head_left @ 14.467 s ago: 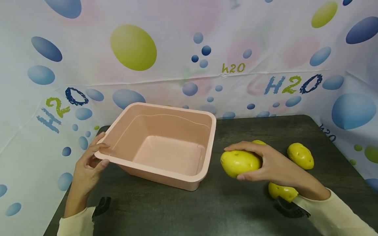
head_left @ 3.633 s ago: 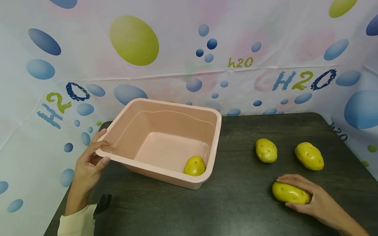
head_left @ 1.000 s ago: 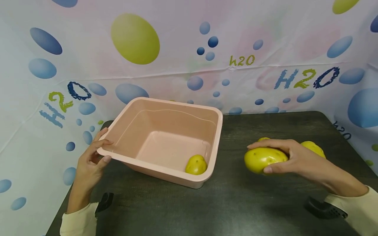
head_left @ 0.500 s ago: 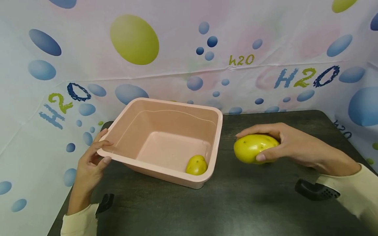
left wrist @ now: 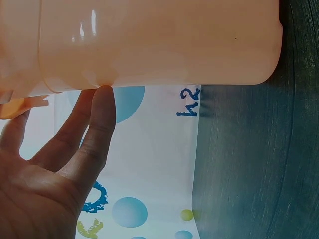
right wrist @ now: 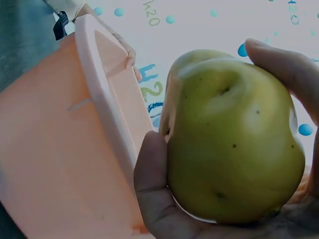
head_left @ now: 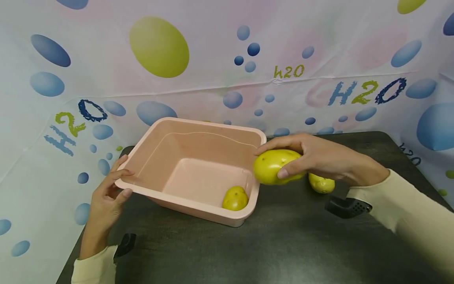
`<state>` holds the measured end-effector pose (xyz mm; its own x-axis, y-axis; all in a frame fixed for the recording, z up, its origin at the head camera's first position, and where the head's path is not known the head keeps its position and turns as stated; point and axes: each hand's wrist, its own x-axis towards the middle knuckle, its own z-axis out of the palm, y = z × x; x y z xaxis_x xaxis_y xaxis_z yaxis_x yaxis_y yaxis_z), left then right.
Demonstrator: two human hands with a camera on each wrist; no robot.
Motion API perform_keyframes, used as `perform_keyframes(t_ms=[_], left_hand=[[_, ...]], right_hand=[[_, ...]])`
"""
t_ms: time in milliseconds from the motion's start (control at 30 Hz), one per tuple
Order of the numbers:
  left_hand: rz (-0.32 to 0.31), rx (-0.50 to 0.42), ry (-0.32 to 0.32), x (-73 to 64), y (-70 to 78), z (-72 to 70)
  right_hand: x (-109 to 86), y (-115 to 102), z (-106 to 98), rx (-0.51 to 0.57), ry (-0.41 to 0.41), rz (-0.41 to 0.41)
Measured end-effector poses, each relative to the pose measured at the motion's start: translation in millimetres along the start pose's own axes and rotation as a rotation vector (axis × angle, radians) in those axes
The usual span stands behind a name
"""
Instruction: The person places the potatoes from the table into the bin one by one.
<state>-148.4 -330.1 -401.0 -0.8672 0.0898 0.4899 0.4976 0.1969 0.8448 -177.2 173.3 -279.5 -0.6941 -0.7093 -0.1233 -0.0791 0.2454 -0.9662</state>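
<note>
My left hand [head_left: 106, 197] grips the left rim of a pink plastic basin [head_left: 198, 171], thumb outside and fingers over the edge. In the left wrist view its fingers [left wrist: 102, 119] lie against the basin's wall. My right hand [head_left: 320, 159] holds a yellow potato [head_left: 271, 169] in the air, thumb on the near side, overlapping the basin's right rim in the head view. The right wrist view shows this potato [right wrist: 232, 144] between thumb and fingers, beside the rim. Another potato [head_left: 235, 198] lies in the basin's near right corner.
A further potato [head_left: 321, 184] sits on the dark wooden table [head_left: 213, 252], partly hidden by my right forearm. Behind the table hangs a white sheet [head_left: 213, 47] with printed bubbles. Black wrist cameras sit at both my sleeves.
My right hand has carried the potato leftward and up to the basin's right rim. Earlier, the basin held nothing; one potato has since come to lie in it. My left hand stays on the rim.
</note>
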Motion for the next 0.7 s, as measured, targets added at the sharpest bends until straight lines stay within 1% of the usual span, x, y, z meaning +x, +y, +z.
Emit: perform_keyframes(t_ms=[200,333,533,600,700], left_hand=[[-0.001,0.001,0.010,0.4,0.1,-1.1],[0.001,-0.003,0.006,0.4,0.2,-1.2],[-0.009,-0.013,0.004,0.5,-0.4,-0.4],[-0.016,-0.011,0.011,0.6,-0.3,-0.3],[-0.011,-0.009,0.005,0.2,-0.5,-0.2]], right_hand=[[22.8,-6.9,7.5,-0.028,-0.030,0.008],[38.9,-10.5,11.7,-0.004,-0.059,0.010],[61.6,-18.3,18.9,0.040,-0.073,0.047],[70.4,-21.4,21.6,0.038,-0.080,0.046],[84.0,-27.0,26.4,0.032,-0.091,0.037]])
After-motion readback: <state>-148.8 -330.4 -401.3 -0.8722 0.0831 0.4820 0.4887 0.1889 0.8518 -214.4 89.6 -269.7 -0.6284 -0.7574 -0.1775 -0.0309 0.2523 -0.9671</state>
